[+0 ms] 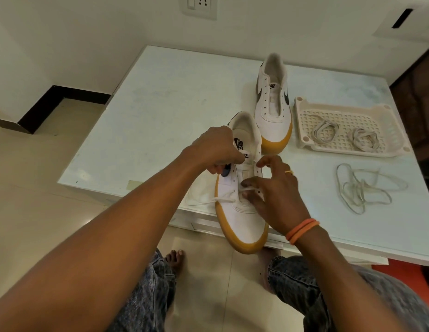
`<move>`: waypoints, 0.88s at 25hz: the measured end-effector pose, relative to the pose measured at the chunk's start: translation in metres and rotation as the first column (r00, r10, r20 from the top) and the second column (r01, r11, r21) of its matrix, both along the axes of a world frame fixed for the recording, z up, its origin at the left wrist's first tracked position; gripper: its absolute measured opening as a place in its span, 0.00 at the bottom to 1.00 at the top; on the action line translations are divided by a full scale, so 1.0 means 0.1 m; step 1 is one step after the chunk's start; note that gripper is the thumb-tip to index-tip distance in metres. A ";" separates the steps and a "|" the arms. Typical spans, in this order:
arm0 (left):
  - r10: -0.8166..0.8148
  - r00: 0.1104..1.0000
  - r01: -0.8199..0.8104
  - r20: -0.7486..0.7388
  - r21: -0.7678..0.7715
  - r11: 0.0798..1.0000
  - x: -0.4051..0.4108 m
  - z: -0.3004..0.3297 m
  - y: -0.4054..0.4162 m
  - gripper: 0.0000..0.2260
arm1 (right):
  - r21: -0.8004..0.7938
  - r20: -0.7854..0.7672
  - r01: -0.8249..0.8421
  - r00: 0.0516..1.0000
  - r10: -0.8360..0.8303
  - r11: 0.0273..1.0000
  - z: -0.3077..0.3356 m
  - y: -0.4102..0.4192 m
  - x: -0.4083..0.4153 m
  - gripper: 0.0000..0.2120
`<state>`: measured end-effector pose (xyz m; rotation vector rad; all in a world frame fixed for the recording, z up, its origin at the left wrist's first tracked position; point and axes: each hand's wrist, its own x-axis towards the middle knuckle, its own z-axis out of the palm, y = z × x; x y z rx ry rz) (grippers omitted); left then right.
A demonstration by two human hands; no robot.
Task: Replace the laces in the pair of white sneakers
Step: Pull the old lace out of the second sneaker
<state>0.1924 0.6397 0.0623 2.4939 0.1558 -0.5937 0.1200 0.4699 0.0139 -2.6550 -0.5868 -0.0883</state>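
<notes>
A pale, glass-topped table (160, 97) stands on a tiled floor against a cream wall, and the near sneaker (242, 212) rests at its front edge, toe hanging over toward the person's knees. A white lace (223, 200) crosses the lowest eyelets; one end trails out past the left side of the shoe. The right hand (278, 195) lies over the shoe's right side, its thumb and curled fingers pinching the lace just above the toe cap. The left hand (216, 149) is curled at the shoe's left edge near the tongue, gripping there; whether it holds lace or only the upper I cannot tell. Beyond the fingers stands the second sneaker (273, 104), unlaced. Right of the right hand lies a loose tangle of laces (362, 188), and beyond that a slotted tray (302, 109) holding two coiled laces (324, 130).
</notes>
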 end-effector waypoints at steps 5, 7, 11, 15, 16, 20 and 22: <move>-0.003 1.000 0.003 0.002 0.020 1.000 -0.01 0.00 0.00 0.10 | 0.282 -0.214 0.119 0.975 -0.059 0.952 0.09 -0.04 0.08 0.03; 0.003 1.000 -0.003 -0.006 0.016 1.000 0.00 0.00 0.02 0.10 | 0.522 -0.445 0.393 0.883 -0.152 0.757 0.23 -0.23 0.20 0.08; -0.006 1.000 0.006 -0.005 0.016 1.000 0.00 0.00 0.00 0.10 | 0.528 -0.482 0.577 0.808 -0.339 0.624 0.30 -0.55 0.32 0.05; -0.006 1.000 0.006 -0.002 0.026 1.000 0.00 -0.01 -0.01 0.10 | 0.374 -0.095 0.234 0.972 -0.214 0.898 0.14 -0.26 0.15 0.10; -0.004 1.000 0.004 -0.003 0.021 1.000 0.00 -0.01 -0.01 0.10 | 0.308 -0.040 0.145 0.989 -0.140 0.940 0.12 -0.16 0.11 0.10; -0.006 1.000 0.006 -0.002 0.011 1.000 -0.01 0.01 -0.01 0.11 | 0.016 -0.058 0.059 0.997 -0.058 0.998 -0.02 0.09 -0.01 0.05; -0.011 1.000 0.011 0.000 0.019 1.000 -0.01 0.01 0.00 0.11 | 0.021 -0.068 0.069 0.995 -0.068 0.997 -0.03 0.05 0.01 0.04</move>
